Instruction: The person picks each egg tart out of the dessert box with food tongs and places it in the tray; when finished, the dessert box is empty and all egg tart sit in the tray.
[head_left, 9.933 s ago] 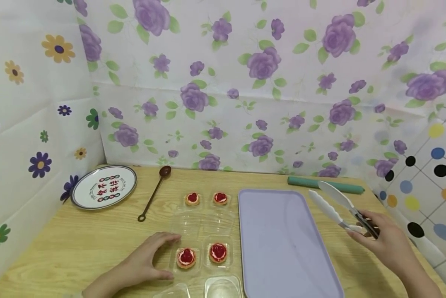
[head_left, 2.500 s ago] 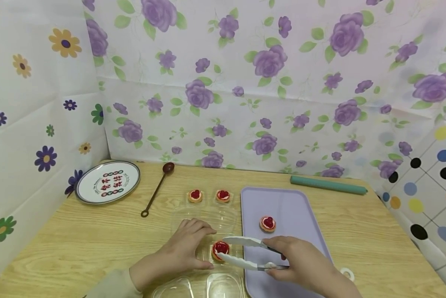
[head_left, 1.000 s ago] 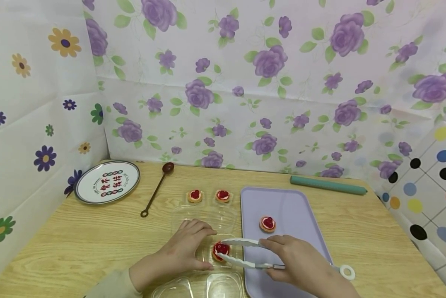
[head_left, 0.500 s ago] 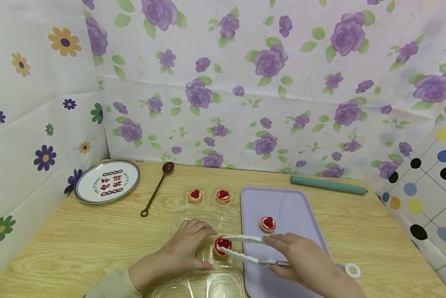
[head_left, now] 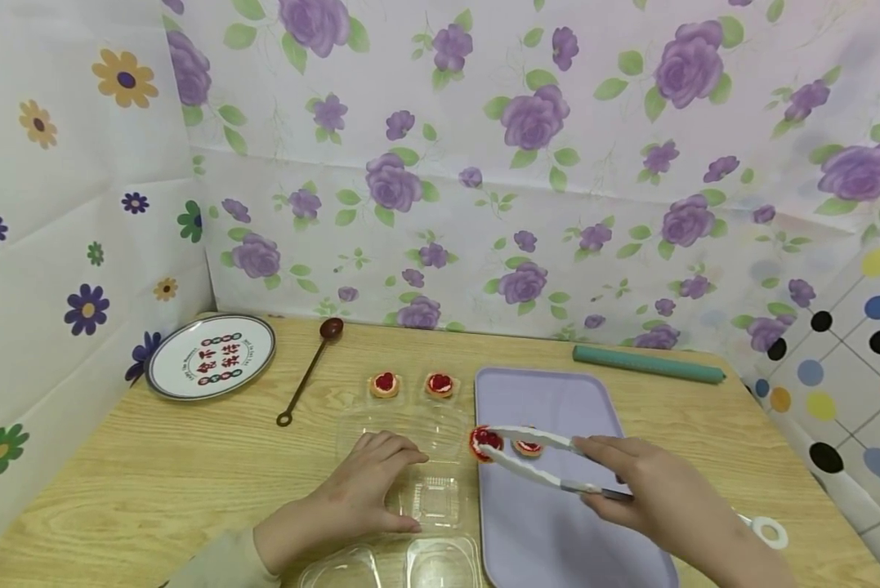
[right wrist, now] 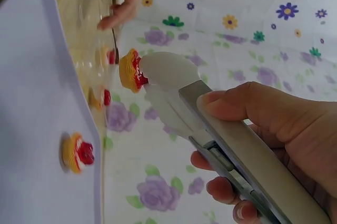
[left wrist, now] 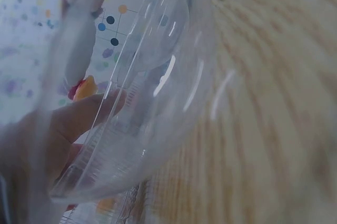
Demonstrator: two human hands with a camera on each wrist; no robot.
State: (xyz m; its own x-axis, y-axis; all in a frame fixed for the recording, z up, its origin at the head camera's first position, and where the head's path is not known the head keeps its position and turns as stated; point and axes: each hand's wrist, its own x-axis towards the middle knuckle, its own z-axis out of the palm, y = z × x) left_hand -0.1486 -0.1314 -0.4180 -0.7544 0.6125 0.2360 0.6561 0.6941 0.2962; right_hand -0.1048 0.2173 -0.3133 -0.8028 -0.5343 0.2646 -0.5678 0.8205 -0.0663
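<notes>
In the head view my right hand (head_left: 653,482) holds tongs (head_left: 528,469) with white tips. Between those tips is a small red-topped tart (head_left: 485,445), raised above the left edge of the lilac tray (head_left: 557,523); the right wrist view shows it tilted sideways. A second tart (right wrist: 77,153) sits on the tray, partly covered by the tongs in the head view. My left hand (head_left: 366,486) grips a clear plastic container (head_left: 435,500), thumb at the near side and fingers at the far side. Its clear wall (left wrist: 158,92) fills much of the left wrist view.
Two more tarts, a left one (head_left: 384,385) and a right one (head_left: 440,385), sit in clear packaging farther back. A brown long-handled spoon (head_left: 310,371), a white plate (head_left: 212,357) and a green roll (head_left: 647,364) lie near the back. Another clear container (head_left: 442,563) is at the front.
Tongs and tart have risen from the container and moved right and away, to the tray's edge. Earlier, another tart went from the container onto the tray. The left hand has stayed put lately.
</notes>
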